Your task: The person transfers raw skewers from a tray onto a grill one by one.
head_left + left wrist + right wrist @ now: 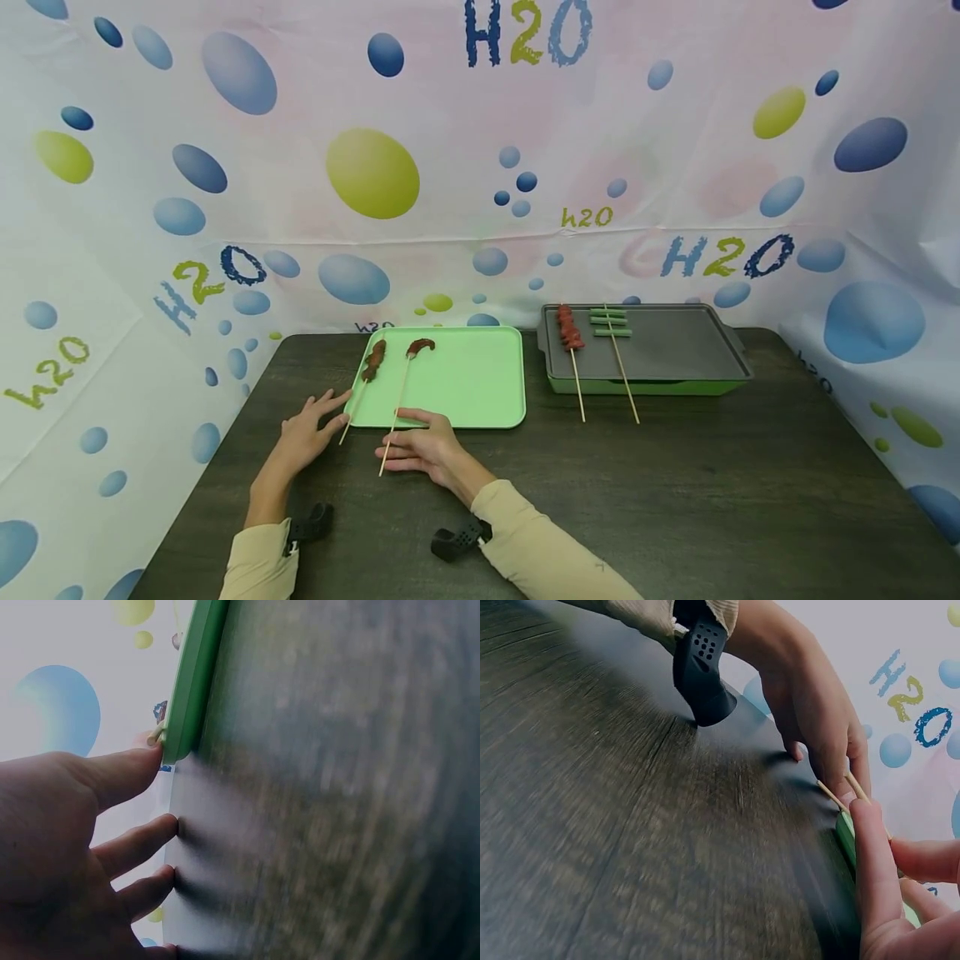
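Pinched wooden, dark-red meat skewer [411, 352] with right hand [431, 446], spread left hand [306, 429] by pale-green rectangular tray [468, 375]; best kept level.

Your left hand [71, 832] spreads its fingers, tips at the dark, blurred tabletop [345, 787]. Your thumb lies right by the green tray's [198, 682] corner, beside a thin stick's [155, 736] pale end. Blue and yellow-green spots mark the white backdrop [127, 682].
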{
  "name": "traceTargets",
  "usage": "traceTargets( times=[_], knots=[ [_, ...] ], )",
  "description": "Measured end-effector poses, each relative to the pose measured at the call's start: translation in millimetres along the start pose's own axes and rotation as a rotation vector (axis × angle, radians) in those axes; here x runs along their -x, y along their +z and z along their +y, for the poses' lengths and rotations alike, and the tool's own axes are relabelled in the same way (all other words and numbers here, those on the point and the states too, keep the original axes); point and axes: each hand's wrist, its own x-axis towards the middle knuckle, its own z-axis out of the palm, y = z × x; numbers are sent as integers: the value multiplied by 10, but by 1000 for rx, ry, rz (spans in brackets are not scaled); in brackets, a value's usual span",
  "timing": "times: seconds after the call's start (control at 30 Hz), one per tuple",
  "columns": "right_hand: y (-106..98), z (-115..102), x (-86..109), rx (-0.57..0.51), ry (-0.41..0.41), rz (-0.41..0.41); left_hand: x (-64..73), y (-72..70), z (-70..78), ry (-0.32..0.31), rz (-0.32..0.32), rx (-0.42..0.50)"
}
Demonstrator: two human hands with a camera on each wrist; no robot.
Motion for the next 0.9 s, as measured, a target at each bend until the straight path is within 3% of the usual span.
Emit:
traceTargets(
  times=[0.6,0.9],
  knots=[
    [-216,-67,316,60,-60,-59,41,0,-37,15,6,40],
    [-483,-205,594,89,-83,-95,6,-1,-3,22,-1,51]
  ],
)
